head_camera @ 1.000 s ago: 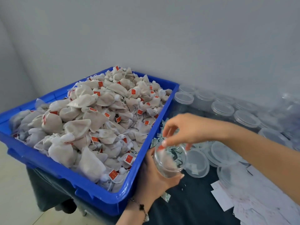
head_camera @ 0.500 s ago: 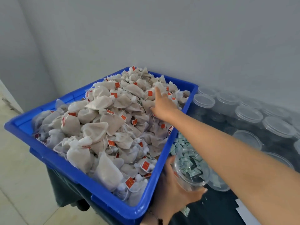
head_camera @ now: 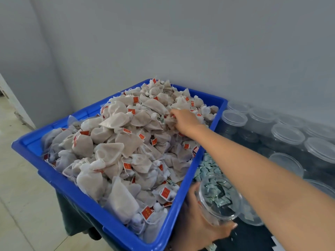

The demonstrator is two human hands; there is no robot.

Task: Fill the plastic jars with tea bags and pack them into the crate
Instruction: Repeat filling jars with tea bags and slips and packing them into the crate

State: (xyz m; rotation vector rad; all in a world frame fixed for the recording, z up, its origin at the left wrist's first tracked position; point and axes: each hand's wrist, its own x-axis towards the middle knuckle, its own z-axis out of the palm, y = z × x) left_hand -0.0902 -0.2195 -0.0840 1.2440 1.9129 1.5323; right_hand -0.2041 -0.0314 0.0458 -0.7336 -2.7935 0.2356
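A blue plastic crate (head_camera: 183, 200) is heaped with beige mesh tea bags (head_camera: 116, 142) carrying red tags. My right hand (head_camera: 183, 119) reaches over the far part of the heap, its fingers curled into the tea bags there. My left hand (head_camera: 197, 230) grips a clear open plastic jar (head_camera: 220, 200) at the crate's near right corner. Through the jar's wall I see small green-and-white packets; whether they lie inside or behind it I cannot tell.
Several clear lidded jars (head_camera: 288, 134) stand on the dark table (head_camera: 253, 238) to the right. Small green packets (head_camera: 206, 167) lie beside the crate's right wall. Loose lids (head_camera: 251, 217) sit near the held jar. A grey wall rises behind; pale floor tiles (head_camera: 23, 196) spread at left.
My right hand left the jar's mouth, crossed over the crate and now digs its fingers into the far tea bags. The left hand kept hold of the jar.
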